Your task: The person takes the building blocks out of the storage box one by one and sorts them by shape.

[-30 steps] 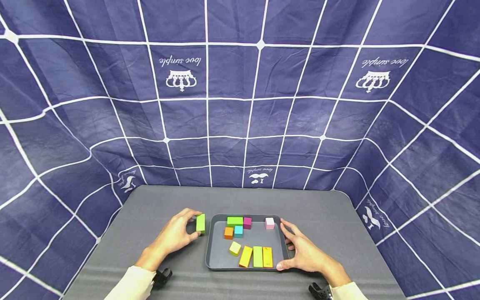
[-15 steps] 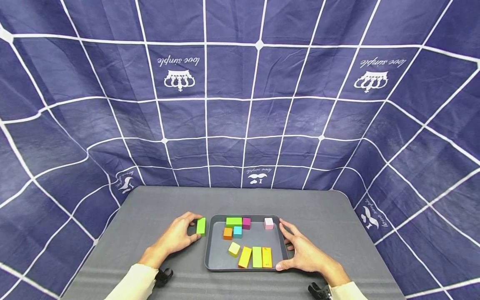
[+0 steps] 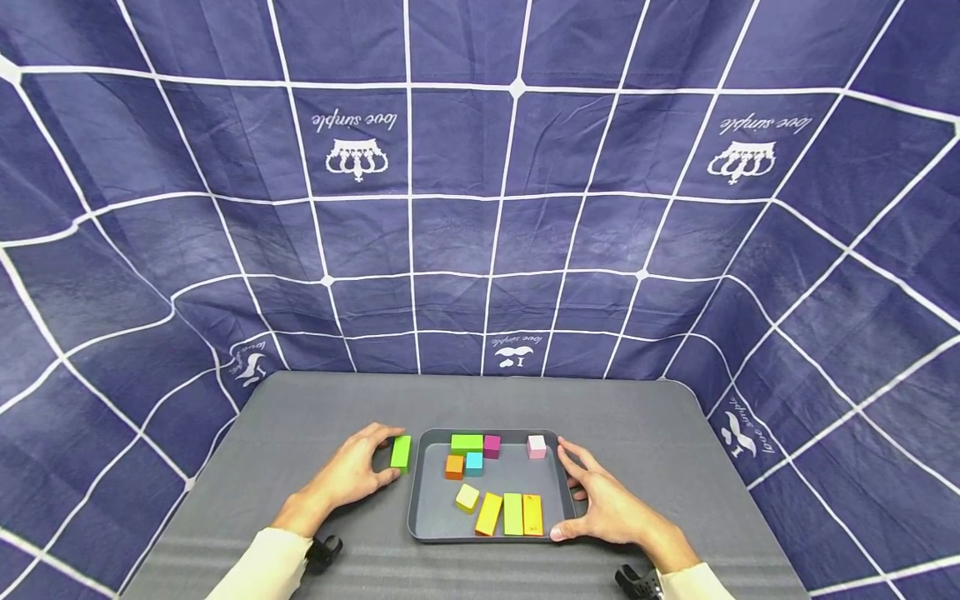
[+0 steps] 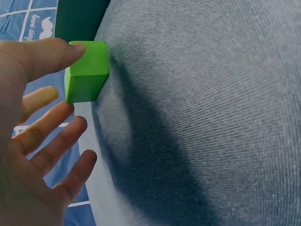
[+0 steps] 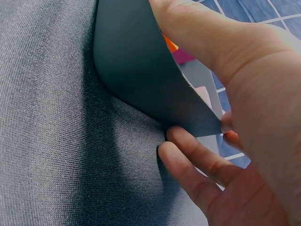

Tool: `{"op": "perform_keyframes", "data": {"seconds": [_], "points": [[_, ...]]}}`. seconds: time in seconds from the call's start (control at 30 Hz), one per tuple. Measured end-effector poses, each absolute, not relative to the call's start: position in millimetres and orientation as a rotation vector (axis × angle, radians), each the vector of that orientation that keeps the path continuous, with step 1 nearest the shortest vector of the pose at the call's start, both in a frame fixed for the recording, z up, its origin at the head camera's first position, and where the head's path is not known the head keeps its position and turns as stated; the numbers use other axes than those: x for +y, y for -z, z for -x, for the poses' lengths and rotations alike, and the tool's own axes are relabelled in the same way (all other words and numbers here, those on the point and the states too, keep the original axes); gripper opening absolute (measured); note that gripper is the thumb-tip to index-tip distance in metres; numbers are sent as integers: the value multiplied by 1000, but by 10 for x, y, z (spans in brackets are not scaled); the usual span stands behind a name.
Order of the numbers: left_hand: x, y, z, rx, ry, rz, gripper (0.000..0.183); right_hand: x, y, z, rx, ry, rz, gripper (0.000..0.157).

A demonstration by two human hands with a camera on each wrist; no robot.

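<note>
"What does the left hand (image 3: 343,473) have hold of?"

"A bright green block (image 3: 401,455). The thumb presses its near end and a fingertip reaches its far end, so the grip is wide, about the block's length. The other fingers are loosely spread."

"And where is that block?"

"Outside the grey tray (image 3: 534,475), just beside its left wall with a narrow gap between. It looks to be resting on the counter (image 3: 637,421), long side pointing away from the person."

"The right hand (image 3: 615,507)?"

"Spread wide along the tray's right side — thumb at the near corner, fingers towards the far one. It holds the tray there; from the right wrist, two fingers show below the rim."

"What's in the tray?"

"Along the far wall, a second green block (image 3: 467,442) beside a magenta cube (image 3: 491,447), with a pink cube (image 3: 536,447) off near the right corner. Nearer, an orange cube (image 3: 454,467) and a blue cube (image 3: 474,463) sit side by side."

"And the near wall?"

"A tilted yellow block (image 3: 488,514), then a lime block (image 3: 513,514) and an amber block (image 3: 532,515) — with a pale yellow cube (image 3: 467,498) turned askew behind."
</note>
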State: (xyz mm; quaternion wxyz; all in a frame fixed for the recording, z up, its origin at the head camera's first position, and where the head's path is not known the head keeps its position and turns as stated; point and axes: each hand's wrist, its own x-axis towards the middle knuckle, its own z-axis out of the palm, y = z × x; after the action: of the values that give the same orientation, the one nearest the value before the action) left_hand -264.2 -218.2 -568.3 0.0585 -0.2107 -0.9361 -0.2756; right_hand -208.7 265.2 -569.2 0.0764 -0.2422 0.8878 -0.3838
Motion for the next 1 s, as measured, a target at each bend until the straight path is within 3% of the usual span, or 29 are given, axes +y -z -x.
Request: {"op": "perform_keyframes", "data": {"seconds": [0.53,1.0], "points": [[-1944,5439,2580,-2731,773,705,58,2656,5665,2070,2643,1178,706,138],[-1464,5238,2438,-2781,609,1063,56,2651,5690,2076,2659,1159,719,138]]}}
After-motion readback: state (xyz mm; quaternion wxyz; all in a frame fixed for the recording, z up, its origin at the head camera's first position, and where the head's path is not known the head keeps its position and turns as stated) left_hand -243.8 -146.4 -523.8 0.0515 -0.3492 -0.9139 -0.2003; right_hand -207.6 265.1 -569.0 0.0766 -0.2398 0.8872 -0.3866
